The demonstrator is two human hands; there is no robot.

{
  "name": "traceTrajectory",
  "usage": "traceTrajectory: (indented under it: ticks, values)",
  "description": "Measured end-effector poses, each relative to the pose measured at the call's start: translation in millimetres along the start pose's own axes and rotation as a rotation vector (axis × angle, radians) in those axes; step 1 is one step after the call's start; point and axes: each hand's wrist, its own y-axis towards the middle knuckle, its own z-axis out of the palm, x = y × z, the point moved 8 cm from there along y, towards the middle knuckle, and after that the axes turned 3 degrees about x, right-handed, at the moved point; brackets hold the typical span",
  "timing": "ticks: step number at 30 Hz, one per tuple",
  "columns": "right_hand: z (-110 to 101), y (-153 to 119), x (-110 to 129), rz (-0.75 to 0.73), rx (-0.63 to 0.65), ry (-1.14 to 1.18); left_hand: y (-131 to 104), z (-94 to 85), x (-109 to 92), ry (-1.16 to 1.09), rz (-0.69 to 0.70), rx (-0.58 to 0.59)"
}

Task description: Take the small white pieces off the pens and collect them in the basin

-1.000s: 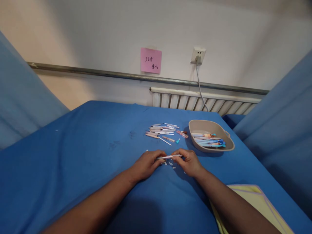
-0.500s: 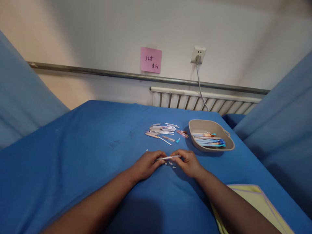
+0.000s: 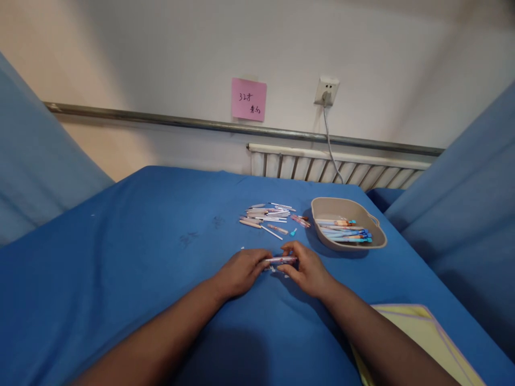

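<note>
My left hand [image 3: 243, 271] is closed, pinching the left end of a slim white pen [image 3: 281, 259] with a reddish pattern. The pen lies level above the blue cloth. Around its other end is my right hand [image 3: 308, 269], thumb and fingers spread apart; whether a fingertip touches the pen is hard to see. Small white bits [image 3: 273, 269] lie just under the pen. Beyond the hands is a loose pile of pen parts [image 3: 261, 213], with pale barrels and thin white refills. Patterned pieces [image 3: 301, 220] and a small turquoise clip piece [image 3: 293, 232] lie to its right.
A beige basket [image 3: 346, 202] with several blue and orange pens stands to the right. A folded yellow cloth [image 3: 418, 327] lies near my right forearm. Behind the blue-covered table [image 3: 140, 225] are a radiator [image 3: 298, 161], a metal rail and a plugged-in cable.
My right hand's fingers have loosened from the pen and spread apart. The left hand still holds it, and the pen has shifted slightly, showing more of its pattern.
</note>
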Motion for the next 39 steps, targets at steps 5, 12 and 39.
traceTrajectory:
  ticks: [5,12,39]
  values:
    - [3,-1,6,-0.105,0.066,-0.122,1,3.6,-1,0.0,-0.032,0.056]
    - [11,2,-3,0.021,0.097,-0.101,-2,1.2,0,0.053,-0.076,0.012]
    - [11,3,6,-0.01,0.1,-0.129,2,2.5,7,0.136,-0.127,0.062]
